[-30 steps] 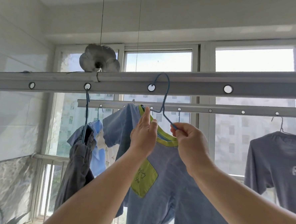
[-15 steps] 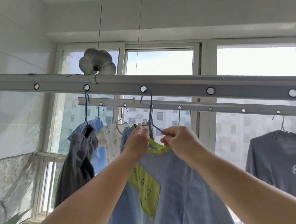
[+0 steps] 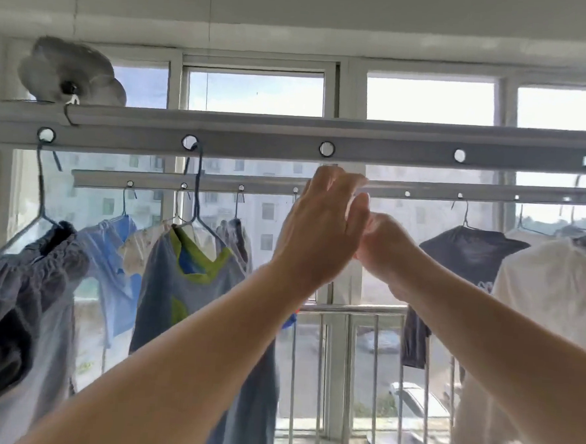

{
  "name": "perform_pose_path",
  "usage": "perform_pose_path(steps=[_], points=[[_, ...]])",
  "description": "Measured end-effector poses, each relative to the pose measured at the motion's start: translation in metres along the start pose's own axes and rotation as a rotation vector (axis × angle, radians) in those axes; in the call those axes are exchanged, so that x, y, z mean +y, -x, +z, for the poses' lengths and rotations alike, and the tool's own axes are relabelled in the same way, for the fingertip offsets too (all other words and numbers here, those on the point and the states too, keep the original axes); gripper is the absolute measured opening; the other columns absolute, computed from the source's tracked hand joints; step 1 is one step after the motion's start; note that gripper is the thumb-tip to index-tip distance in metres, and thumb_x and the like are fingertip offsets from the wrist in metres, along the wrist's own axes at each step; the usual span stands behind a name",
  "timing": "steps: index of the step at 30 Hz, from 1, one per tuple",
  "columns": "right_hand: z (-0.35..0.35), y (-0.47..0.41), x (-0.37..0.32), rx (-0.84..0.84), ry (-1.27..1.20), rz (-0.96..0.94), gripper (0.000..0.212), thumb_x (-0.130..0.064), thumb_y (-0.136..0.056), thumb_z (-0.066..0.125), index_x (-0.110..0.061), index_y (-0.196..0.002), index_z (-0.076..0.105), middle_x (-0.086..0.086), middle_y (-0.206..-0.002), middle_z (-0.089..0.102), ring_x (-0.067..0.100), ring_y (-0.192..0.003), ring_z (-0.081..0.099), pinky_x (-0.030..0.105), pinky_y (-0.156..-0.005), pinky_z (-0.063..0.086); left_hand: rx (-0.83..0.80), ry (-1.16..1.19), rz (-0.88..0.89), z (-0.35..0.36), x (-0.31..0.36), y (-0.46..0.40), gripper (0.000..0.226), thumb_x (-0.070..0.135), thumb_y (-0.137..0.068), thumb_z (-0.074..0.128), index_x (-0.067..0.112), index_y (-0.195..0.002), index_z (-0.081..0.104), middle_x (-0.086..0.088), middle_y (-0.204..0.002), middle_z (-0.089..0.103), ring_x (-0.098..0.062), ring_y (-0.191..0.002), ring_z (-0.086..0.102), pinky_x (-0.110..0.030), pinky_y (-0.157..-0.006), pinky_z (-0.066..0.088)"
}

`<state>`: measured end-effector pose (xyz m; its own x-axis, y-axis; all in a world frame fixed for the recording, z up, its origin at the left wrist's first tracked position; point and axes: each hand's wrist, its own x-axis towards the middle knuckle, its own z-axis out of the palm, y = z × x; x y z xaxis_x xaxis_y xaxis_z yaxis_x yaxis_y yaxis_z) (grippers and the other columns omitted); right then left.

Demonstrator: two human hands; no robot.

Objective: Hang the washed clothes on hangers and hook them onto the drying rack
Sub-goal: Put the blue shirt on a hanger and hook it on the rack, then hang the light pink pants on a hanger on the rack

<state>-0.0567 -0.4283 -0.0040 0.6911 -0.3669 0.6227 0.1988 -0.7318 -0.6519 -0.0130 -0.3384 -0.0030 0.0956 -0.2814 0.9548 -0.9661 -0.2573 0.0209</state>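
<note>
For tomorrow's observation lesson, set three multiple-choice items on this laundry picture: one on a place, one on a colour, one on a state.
1. Where is the blue wire hanger carrying the blue T-shirt with the yellow-green collar hooked?
A. the near grey metal rail
B. the far rail
C. the window railing

2. What colour is the T-shirt at the far right?
A. red
B. white
C. black

3. What do the two hands hold?
A. a hanger each
B. the blue T-shirt
C. nothing visible

Key:
1 A: its hook passes through a round hole in the near rail.
2 B: the cloth is plainly white.
3 C: the left hand and the right hand meet in mid-air, away from the clothes, with no hanger or cloth visible between them.
</note>
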Motion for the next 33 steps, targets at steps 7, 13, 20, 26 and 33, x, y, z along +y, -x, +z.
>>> perform_pose_path(steps=[7,13,20,26,33], points=[[-0.096,0.027,0.061,0.208,0.325,-0.005,0.021,-0.024,-0.091,0.055,-0.017,-0.108,0.066,-0.003,-0.108,0.067,0.011,-0.097,0.058,0.020,-0.086,0.038,-0.145,0.166,-0.052,0.061,0.054,-0.014,0.034,0.027,-0.096,0.033,0.013,-0.120,0.051,-0.004,-0.125,0.047,-0.017,-0.108,0.051,-0.032,-0.094,0.041],[-0.169,0.042,0.109,0.468,0.847,-0.022,0.024,-0.016,-0.089,0.053,-0.017,-0.110,0.064,0.005,-0.116,0.061,0.025,-0.110,0.051,0.040,-0.095,0.037,-0.269,0.247,-0.058,0.103,0.088,-0.014,0.033,0.027,-0.096,0.032,0.013,-0.120,0.052,-0.005,-0.124,0.048,-0.017,-0.109,0.049,-0.035,-0.097,0.039],[-0.234,0.050,0.135,0.672,1.227,0.028,0.028,-0.008,-0.083,0.057,-0.010,-0.110,0.057,0.015,-0.114,0.058,0.036,-0.109,0.049,0.047,-0.094,0.033,-0.384,0.372,-0.082,0.159,0.114,-0.018,0.032,0.027,-0.095,0.032,0.014,-0.112,0.056,-0.008,-0.118,0.051,-0.023,-0.106,0.052,-0.041,-0.094,0.042],[-0.265,0.044,0.146,0.638,1.209,0.186,0.036,-0.032,-0.093,0.043,-0.013,-0.124,0.048,0.013,-0.114,0.062,0.032,-0.108,0.054,0.044,-0.092,0.034,-0.491,0.491,-0.157,0.204,0.136,-0.033,0.032,0.024,-0.095,0.033,0.014,-0.117,0.053,-0.008,-0.123,0.051,-0.023,-0.112,0.048,-0.027,-0.088,0.035],[-0.286,0.019,0.147,0.508,1.025,0.265,0.034,-0.033,-0.093,0.047,-0.013,-0.118,0.058,0.011,-0.115,0.064,0.031,-0.108,0.055,0.040,-0.093,0.041,-0.698,0.558,-0.152,0.244,0.166,-0.083,0.046,0.019,-0.098,0.034,0.019,-0.144,0.024,-0.005,-0.148,0.033,-0.022,-0.133,0.035,-0.030,-0.106,0.028]])
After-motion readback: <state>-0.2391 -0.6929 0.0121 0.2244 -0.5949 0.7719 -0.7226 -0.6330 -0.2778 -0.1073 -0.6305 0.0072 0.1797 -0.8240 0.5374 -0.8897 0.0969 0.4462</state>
